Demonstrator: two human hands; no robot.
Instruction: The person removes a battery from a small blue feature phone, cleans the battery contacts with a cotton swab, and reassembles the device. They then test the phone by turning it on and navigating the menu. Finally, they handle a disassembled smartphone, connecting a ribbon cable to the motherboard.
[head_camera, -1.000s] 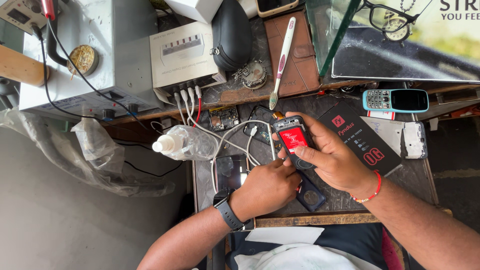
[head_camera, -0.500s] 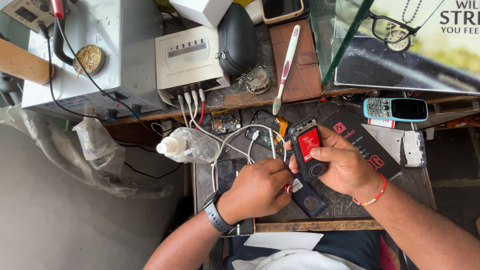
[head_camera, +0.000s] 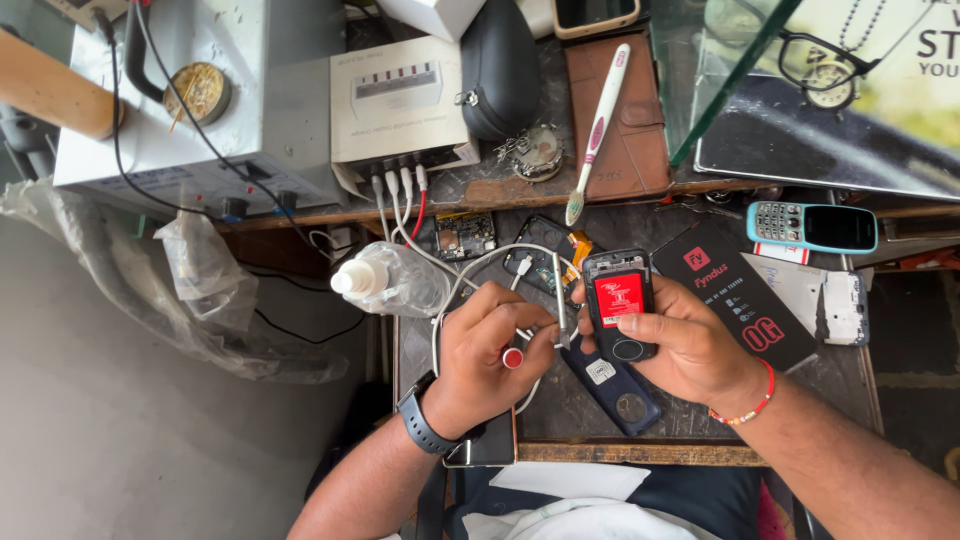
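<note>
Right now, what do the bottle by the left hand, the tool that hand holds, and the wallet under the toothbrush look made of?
Bottle: clear plastic, glossy and slightly crumpled, with a white cap. Tool in the left hand: bare metal shaft, probably steel, going by its thin grey shine; its red handle end looks plastic. Wallet: brown leather or imitation, matte with stitched edges. The toothbrush is white plastic.

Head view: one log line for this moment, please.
left hand: holds tweezers | right hand: holds open phone | tweezers beside phone | over workbench

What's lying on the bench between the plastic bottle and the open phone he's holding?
In the head view, white cables and a small circuit board lie between the bottle and phone.
</note>
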